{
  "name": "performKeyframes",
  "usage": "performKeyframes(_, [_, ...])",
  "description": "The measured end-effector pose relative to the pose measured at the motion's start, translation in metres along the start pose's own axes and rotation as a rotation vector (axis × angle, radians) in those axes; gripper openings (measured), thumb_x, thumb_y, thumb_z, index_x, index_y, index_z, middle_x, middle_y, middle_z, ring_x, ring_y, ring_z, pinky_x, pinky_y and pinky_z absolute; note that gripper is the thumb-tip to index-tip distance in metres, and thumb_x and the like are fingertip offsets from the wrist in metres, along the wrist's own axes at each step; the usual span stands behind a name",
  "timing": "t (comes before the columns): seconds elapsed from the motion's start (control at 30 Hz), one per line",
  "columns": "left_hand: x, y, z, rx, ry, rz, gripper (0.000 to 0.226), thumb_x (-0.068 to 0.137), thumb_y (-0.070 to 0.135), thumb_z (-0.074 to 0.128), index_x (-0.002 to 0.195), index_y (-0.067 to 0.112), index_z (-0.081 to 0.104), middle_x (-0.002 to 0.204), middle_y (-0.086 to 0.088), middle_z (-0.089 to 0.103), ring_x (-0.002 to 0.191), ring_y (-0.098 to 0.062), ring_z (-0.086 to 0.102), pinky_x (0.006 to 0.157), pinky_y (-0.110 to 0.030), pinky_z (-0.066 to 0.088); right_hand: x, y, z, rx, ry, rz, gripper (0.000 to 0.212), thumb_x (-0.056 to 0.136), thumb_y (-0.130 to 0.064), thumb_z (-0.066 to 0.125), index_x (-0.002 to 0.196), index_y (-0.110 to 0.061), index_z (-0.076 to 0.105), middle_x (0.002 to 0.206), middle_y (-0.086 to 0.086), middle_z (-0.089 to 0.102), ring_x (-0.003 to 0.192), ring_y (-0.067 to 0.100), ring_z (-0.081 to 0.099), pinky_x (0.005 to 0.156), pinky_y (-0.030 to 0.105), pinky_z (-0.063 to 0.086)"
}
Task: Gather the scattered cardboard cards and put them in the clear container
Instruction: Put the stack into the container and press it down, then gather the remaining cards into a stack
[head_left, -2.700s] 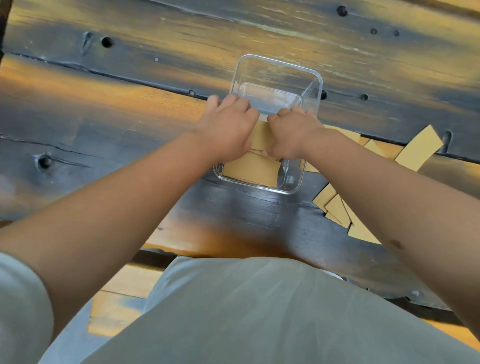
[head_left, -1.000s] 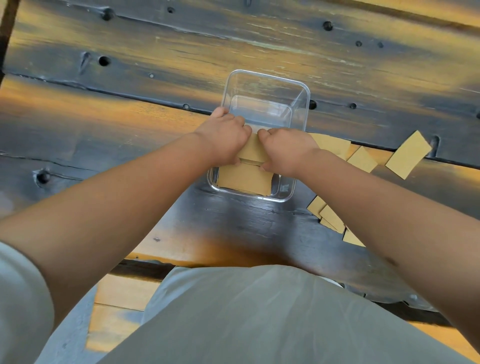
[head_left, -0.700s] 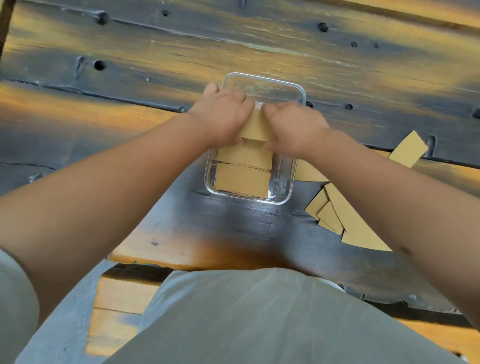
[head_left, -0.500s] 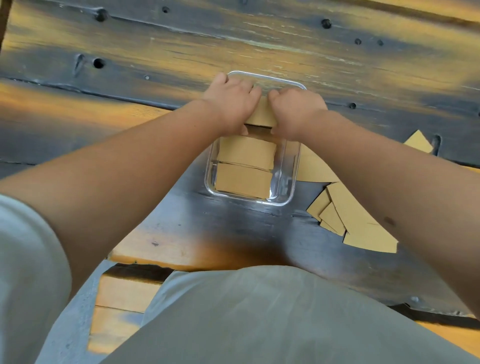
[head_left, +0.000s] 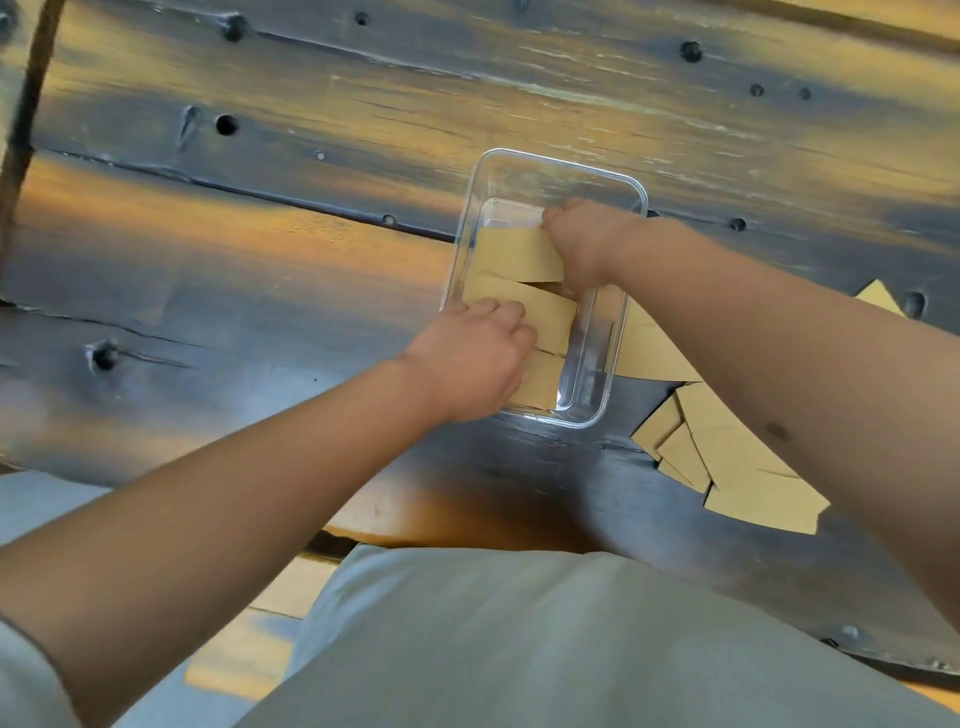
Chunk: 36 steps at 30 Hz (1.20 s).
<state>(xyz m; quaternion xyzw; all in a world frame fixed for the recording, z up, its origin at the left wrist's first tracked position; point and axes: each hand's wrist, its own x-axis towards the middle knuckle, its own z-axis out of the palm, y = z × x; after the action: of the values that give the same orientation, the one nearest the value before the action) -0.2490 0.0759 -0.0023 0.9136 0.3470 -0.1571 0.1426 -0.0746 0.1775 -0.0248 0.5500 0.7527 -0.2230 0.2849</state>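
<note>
Dark wooden table (head_left: 260, 291) bears clear container (head_left: 618, 364) and loose cards (head_left: 727, 447).

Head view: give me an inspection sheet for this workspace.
Surface: dark worn wooden table, holes and cracks.
Job's things: clear container with cards inside; loose cards on the table to its right.
Clutter: nothing seen.
Hands: left hand on cards at the container's near end; right hand grips a card at its far end.
Cables: nothing seen.
Surroundings: grey clothing at the bottom.
</note>
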Motion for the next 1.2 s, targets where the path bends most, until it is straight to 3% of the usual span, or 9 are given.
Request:
performKeyframes(0.07, [-0.002,0.003,0.008,0.002,0.011,-0.034,0.049,0.095,0.047,0.036,0.129,0.013,0.046,0.134,-0.010,0.042,0.118,-0.029,0.044,0.098,-0.047,0.039,0.000,0.002,-0.003,0.011,-0.030,-0.012,0.057,0.075,-0.011,0.069,0.126,-0.009,0.043,0.117,0.013,0.052,0.104,0.033,0.055,0.078,0.039,0.050])
performKeyframes(0.2, [-0.004,0.007,0.016,0.012,0.032,-0.023,0.051,0.095,0.051,0.031,0.126,0.013,0.048,0.132,-0.010,0.044,0.115,-0.028,0.047,0.087,-0.043,0.044,-0.003,0.002,-0.005,-0.053,-0.047,-0.013,0.038,0.081,-0.007,0.058,0.117,-0.007,0.047,0.107,0.013,0.051,0.095,0.032,0.055,0.071,0.038,0.050])
performKeyframes(0.43, [-0.004,0.005,0.018,-0.030,0.050,-0.021,0.053,0.095,0.052,0.029,0.126,0.013,0.047,0.134,-0.012,0.043,0.117,-0.030,0.045,0.091,-0.045,0.044,-0.007,-0.013,-0.008,-0.076,-0.067,0.078,0.038,0.082,-0.006,0.056,0.119,-0.007,0.047,0.117,0.016,0.044,0.085,0.033,0.054,0.061,0.037,0.043])
performKeyframes(0.53, [-0.005,0.005,0.018,-0.024,0.038,-0.022,0.053,0.095,0.052,0.027,0.126,0.014,0.048,0.132,-0.011,0.045,0.116,-0.029,0.046,0.090,-0.044,0.044,-0.007,-0.014,-0.010,-0.093,-0.060,0.043,0.033,0.083,-0.005,0.051,0.116,-0.008,0.049,0.104,0.013,0.047,0.085,0.030,0.053,0.060,0.035,0.042])
performKeyframes(0.6, [-0.005,0.005,0.016,-0.030,0.033,-0.027,0.053,0.096,0.052,0.027,0.126,0.014,0.049,0.131,-0.011,0.046,0.117,-0.029,0.046,0.091,-0.044,0.043,-0.009,-0.012,-0.010,-0.108,-0.048,0.024,0.035,0.083,-0.004,0.048,0.117,-0.009,0.049,0.102,0.011,0.048,0.087,0.029,0.052,0.064,0.036,0.044])
performKeyframes(0.7, [-0.005,0.006,0.013,-0.038,0.036,-0.030,0.054,0.096,0.052,0.026,0.128,0.014,0.047,0.134,-0.011,0.043,0.122,-0.029,0.040,0.096,-0.045,0.041,-0.017,-0.007,-0.011,-0.075,0.015,0.011,0.043,0.083,-0.005,0.049,0.125,-0.012,0.045,0.117,0.013,0.048,0.107,0.033,0.048,0.070,0.039,0.043])
performKeyframes(0.87, [-0.005,0.019,0.003,-0.074,0.078,-0.059,0.059,0.094,0.055,0.028,0.134,0.014,0.039,0.144,-0.012,0.033,0.132,-0.029,0.029,0.103,-0.045,0.034,-0.062,0.031,-0.008,0.262,0.353,-0.081,0.056,0.083,-0.010,0.054,0.137,-0.015,0.038,0.131,0.014,0.044,0.125,0.035,0.037,0.096,0.044,0.040])
performKeyframes(0.97, [0.001,0.041,-0.004,-0.090,0.119,-0.055,0.062,0.093,0.055,0.034,0.140,0.015,0.033,0.149,-0.012,0.027,0.138,-0.031,0.019,0.106,-0.046,0.028,-0.105,0.080,0.020,0.369,0.503,0.018,0.058,0.085,-0.024,0.061,0.137,-0.013,0.037,0.134,0.017,0.044,0.126,0.037,0.035,0.101,0.045,0.035])
performKeyframes(1.2, [0.027,0.132,-0.004,-0.106,0.223,0.147,0.066,0.088,0.055,0.047,0.138,0.013,0.038,0.152,-0.018,0.024,0.141,-0.036,0.019,0.105,-0.048,0.029,-0.199,0.180,0.145,0.387,0.219,0.424,0.094,0.076,-0.056,0.067,0.148,-0.017,0.021,0.154,0.018,0.018,0.140,0.038,0.017,0.111,0.046,0.021])
